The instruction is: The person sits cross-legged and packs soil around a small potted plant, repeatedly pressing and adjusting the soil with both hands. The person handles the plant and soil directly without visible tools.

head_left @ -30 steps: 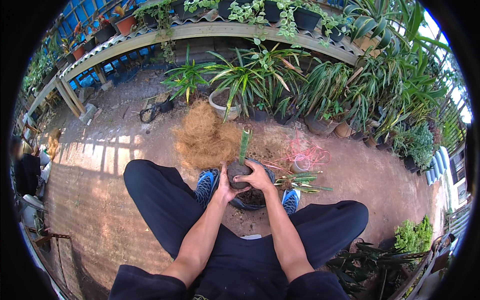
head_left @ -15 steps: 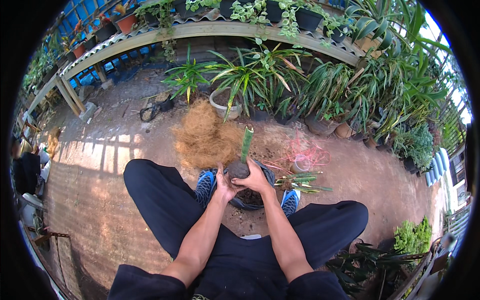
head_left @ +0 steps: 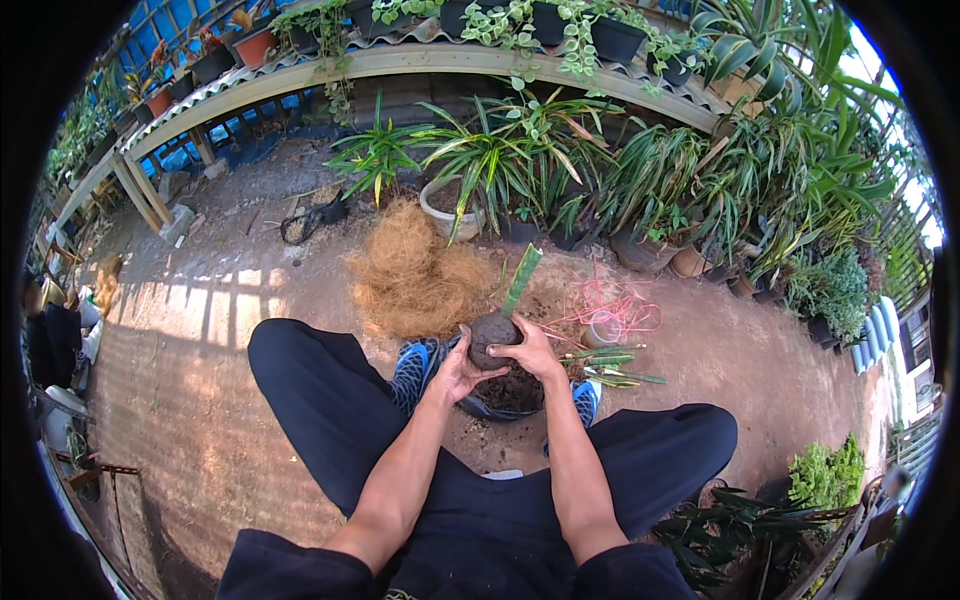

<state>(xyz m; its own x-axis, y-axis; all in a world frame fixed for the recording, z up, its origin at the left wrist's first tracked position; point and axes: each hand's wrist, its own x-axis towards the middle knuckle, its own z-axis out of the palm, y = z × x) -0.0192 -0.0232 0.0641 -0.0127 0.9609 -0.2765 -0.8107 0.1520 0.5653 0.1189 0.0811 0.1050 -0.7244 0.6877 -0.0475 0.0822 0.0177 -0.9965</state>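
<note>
Between my two hands is a dark, rounded ball of soil [head_left: 490, 338], with one thick green leaf cutting [head_left: 522, 281] standing up out of it, tilted to the right. My left hand [head_left: 461, 371] cups the ball from its left and lower side. On the right side my right hand [head_left: 532, 350] presses it, thumb across the front. Below them a black pot [head_left: 493, 408] with loose dark soil in it sits on the ground between my shoes.
A heap of brown fibre [head_left: 415, 275] lies just beyond my left shoe. To the right are tangled pink twine [head_left: 625, 305], a small clear cup [head_left: 603, 330] and several cut green leaves [head_left: 612, 362]. Potted plants [head_left: 485, 150] line the far side under a shelf [head_left: 430, 62].
The soil ball has been turned and shifted slightly right, so its leaf now leans further right. More of the ball's front shows, and my right thumb lies across it.
</note>
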